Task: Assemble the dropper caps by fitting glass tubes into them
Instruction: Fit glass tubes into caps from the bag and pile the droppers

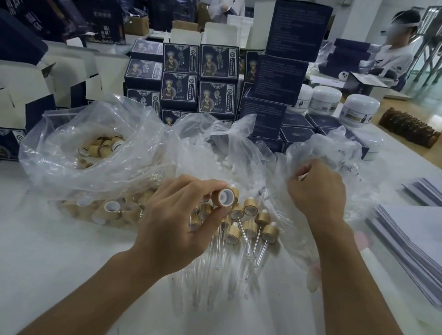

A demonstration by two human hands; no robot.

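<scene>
Fingers and thumb of the left hand (176, 226) pinch a single bamboo-coloured dropper cap (225, 197), held above the white table (22, 254) with its white-lined opening turned toward the camera; no glass tube is fitted in it. Both forearms reach forward from the bottom edge, the left angled in from the lower left, the right from the lower right. To the right, the right hand (318, 192) is curled, knuckles up, into a clear plastic bag (335, 153); it grips something small between thumb and fingers, but what that is cannot be made out through the plastic.

Just beyond and beneath the left hand lies a cluster of assembled droppers (249, 221), about nine caps visible, their glass tubes pointing toward the person; an exact count is blocked by the hand. More loose glass tubes (210, 291) lie on the table nearer the camera, too transparent to count. A second bag (89, 145) at left holds many unfitted caps, and a third bag (216, 150) between the two holds small white parts.

Stacked dark blue printed boxes (200, 78) stand behind the bags, with three white jars (360, 108) to their right and piles of paper sheets (428, 237) at the right edge.
</scene>
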